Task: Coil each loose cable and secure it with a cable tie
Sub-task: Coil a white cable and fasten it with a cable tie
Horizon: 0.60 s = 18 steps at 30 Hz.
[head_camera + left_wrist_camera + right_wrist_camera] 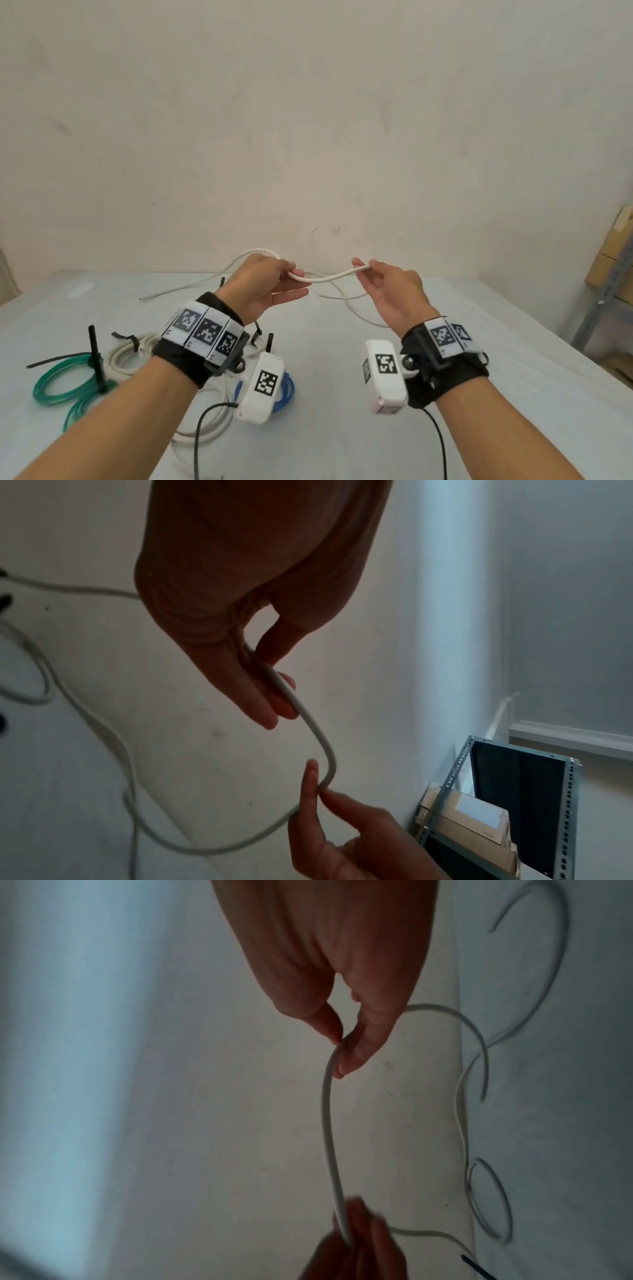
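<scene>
While both hands hang above the table (445, 394), the white cable (329, 278) stretches between them, and that short span is what everything turns on. The left hand (263, 291) holds one end of the span, fingers curled round it with a loop rising just behind the knuckles; the right hand (390, 294) pinches the other end between thumb and fingertips (346, 1066). So the held length runs left to right, sagging slightly in the middle, with the rest trailing away across the far tabletop towards the wall.

From the left wrist view the cable (308, 718) leaves the left fingers (263, 712) and bends sharply into the right hand's pinch. That's a coil just being started, I'd say (only one loop gathered, plenty of slack out there).

Next move, by my reckoning: the right hand carries its pinch across to the left, which acts as the anchor and collects each turn. Watch for the loose tail snagging as it drags in.

Nearer the body lie a green coil (65, 383), a white coil (126, 356) and a blue coil (287, 387), with black ties (93, 346) on them.
</scene>
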Each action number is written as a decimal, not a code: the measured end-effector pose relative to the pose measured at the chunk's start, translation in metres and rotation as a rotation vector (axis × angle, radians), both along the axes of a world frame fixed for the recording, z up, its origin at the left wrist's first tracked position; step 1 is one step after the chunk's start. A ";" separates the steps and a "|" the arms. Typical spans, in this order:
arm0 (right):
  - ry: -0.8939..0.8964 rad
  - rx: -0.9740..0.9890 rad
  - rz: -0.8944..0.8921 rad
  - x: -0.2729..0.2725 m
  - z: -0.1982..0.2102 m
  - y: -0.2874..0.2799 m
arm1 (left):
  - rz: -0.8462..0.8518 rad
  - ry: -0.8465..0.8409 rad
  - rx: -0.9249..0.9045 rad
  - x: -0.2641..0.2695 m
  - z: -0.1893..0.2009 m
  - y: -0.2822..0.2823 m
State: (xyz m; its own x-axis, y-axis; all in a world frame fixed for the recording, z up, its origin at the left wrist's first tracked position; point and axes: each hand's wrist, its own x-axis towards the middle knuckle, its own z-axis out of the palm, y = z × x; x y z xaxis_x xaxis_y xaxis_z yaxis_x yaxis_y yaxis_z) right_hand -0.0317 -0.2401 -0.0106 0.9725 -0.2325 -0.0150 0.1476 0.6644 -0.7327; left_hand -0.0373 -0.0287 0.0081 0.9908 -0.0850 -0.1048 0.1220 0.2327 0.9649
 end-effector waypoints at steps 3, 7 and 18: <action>0.115 0.039 0.063 -0.004 0.003 -0.009 | 0.025 -0.042 0.067 -0.009 -0.001 0.015; 0.196 0.113 0.056 -0.003 0.002 -0.019 | 0.086 -0.093 0.139 -0.016 -0.004 0.033; 0.080 -1.181 0.158 -0.018 0.016 0.006 | 0.083 -0.339 0.430 -0.009 0.011 0.034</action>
